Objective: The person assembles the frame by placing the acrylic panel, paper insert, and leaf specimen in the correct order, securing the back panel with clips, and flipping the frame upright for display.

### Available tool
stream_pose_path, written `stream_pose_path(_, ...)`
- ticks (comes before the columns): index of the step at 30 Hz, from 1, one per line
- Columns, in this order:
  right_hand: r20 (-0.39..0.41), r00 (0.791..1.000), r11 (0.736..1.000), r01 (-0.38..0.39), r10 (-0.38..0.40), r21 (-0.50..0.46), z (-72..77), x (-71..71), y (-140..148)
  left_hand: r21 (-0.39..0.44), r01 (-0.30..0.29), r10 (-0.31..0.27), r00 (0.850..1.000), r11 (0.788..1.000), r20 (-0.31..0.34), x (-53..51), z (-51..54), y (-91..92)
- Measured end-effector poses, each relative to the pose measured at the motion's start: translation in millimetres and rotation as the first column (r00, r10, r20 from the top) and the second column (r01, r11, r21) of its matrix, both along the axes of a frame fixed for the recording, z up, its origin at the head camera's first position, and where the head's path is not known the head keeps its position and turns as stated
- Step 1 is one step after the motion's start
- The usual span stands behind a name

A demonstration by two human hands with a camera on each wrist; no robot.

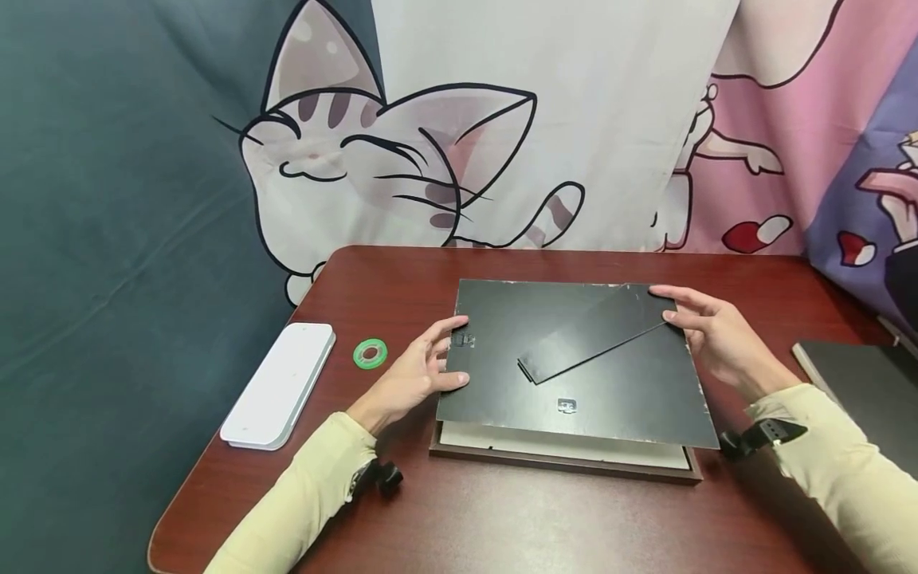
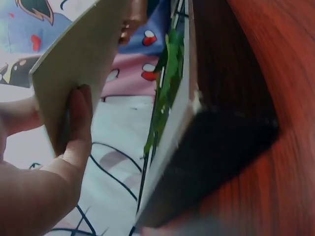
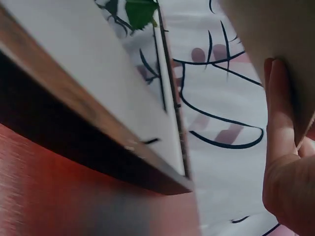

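A dark backing board (image 1: 495, 391) with a folded stand flap is held above a brown picture frame (image 1: 566, 469) on the table. My left hand (image 1: 419, 368) grips the board's left edge, my right hand (image 1: 724, 339) its upper right edge. In the left wrist view the left hand (image 2: 54, 167) pinches the board (image 2: 74, 64), apart from the frame (image 2: 231, 113), in which something green and leafy shows. In the right wrist view the right hand (image 3: 285, 162) holds the board's pale inner side (image 3: 261, 24) beside the frame (image 3: 88, 108).
On the red-brown table (image 1: 402, 518), a white flat box (image 1: 280, 387) and a green tape roll (image 1: 370, 354) lie at the left. Another dark panel (image 1: 861, 375) lies at the right edge. Printed curtains (image 1: 610, 48) hang behind the table.
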State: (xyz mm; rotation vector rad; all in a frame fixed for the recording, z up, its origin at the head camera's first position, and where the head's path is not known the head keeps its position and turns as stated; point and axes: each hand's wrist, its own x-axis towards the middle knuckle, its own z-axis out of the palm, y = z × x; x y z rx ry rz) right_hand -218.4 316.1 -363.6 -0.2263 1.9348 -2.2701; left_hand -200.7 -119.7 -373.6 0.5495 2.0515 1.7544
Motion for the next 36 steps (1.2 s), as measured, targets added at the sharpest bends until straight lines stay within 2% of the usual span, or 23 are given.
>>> stream_pose_path(3,0.023,1.000,1.000,0.001,0.000,-0.020,-9.1,2.2,4.1,-0.067,0.012,-0.012,1.000,0.998,0.005,-2.1,-4.6,-4.6)
stream_pose_path(5,0.020,1.000,0.999,-0.015,0.016,-0.047,-13.9,2.4,6.6,-0.125,0.021,-0.024,0.999,0.992,-0.025,-2.7,-8.5,-8.2)
stream_pose_path(7,0.010,0.999,0.997,-0.036,0.037,-0.073,-17.9,2.1,8.3,-0.176,0.022,-0.036,0.996,0.984,-0.080,-2.9,-12.2,-11.4)
stream_pose_path(9,0.003,0.999,0.995,-0.053,0.053,-0.087,-20.7,1.9,9.1,-0.229,-0.003,-0.036,0.986,0.973,-0.165,-2.4,-14.6,-14.7)
stream_pose_path(12,-0.006,0.997,0.993,-0.073,0.073,-0.093,-23.4,1.7,10.0,-0.307,-0.080,-0.015,0.956,0.948,-0.294,-2.4,-16.6,-19.0)
stream_pose_path(15,-0.010,0.996,0.992,-0.090,0.089,-0.090,-25.7,0.5,9.8,-0.362,-0.132,-0.002,0.937,0.923,-0.348,-1.7,-17.3,-23.0)
stream_pose_path(17,-0.011,0.995,0.992,-0.096,0.096,-0.082,-27.3,-0.9,8.8,-0.398,-0.128,-0.024,0.935,0.909,-0.354,-1.4,-19.6,-24.7)
stream_pose_path(19,-0.002,0.995,0.991,-0.103,0.103,-0.080,-28.3,-2.6,6.6,-0.430,-0.103,-0.055,0.939,0.897,-0.339,-0.7,-21.2,-25.3)
stream_pose_path(22,0.029,0.992,0.989,-0.119,0.122,-0.090,-29.7,-5.6,2.5,-0.462,-0.063,-0.108,0.936,0.884,-0.334,-1.3,-23.5,-25.3)
stream_pose_path(25,0.060,0.989,0.987,-0.131,0.137,-0.093,-31.3,-8.3,-2.5,-0.492,-0.052,-0.138,0.929,0.869,-0.342,-2.0,-21.9,-25.3)
stream_pose_path(29,0.093,0.990,0.994,-0.101,0.105,-0.043,-32.8,-8.5,-8.1,-0.536,-0.048,-0.168,0.923,0.843,-0.347,-2.2,-18.7,-25.3)
stream_pose_path(33,0.107,0.993,0.993,-0.064,0.053,0.101,-32.6,-6.3,-11.1,-0.575,-0.028,-0.201,0.922,0.817,-0.331,-2.2,-15.5,-24.9)
stream_pose_path(34,0.108,0.993,0.987,-0.062,0.046,0.149,-32.3,-6.1,-11.2,-0.585,-0.024,-0.207,0.923,0.810,-0.325,-2.3,-14.4,-24.5)
stream_pose_path(36,0.088,0.996,0.959,-0.052,0.029,0.279,-32.0,-6.6,-11.0,-0.602,-0.016,-0.215,0.926,0.799,-0.310,-2.7,-12.7,-23.7)
